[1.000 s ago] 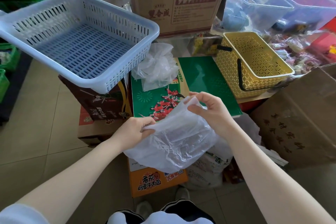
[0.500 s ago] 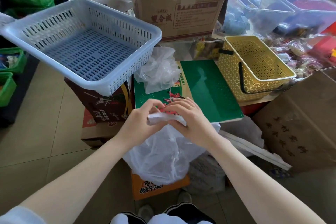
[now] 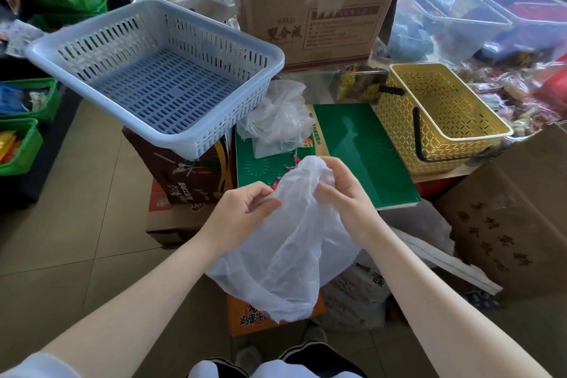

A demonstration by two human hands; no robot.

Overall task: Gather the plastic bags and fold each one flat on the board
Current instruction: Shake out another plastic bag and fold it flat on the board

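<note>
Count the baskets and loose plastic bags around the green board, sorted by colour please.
Blue basket: 1
Yellow basket: 1
Green baskets, left edge: 2
Clear bag in both hands: 1
Clear bag crumpled on the board: 1
Total: 6

Brown cardboard box front: "双合成". Orange carton below bag: "鸡蛋牛…", partly hidden.

We see both hands gripping a translucent plastic bag above the green board: left hand pinches its left edge, right hand bunches the top. Crumpled bags lie on the board's far corner, between a blue slotted basket and a yellow basket.
</note>
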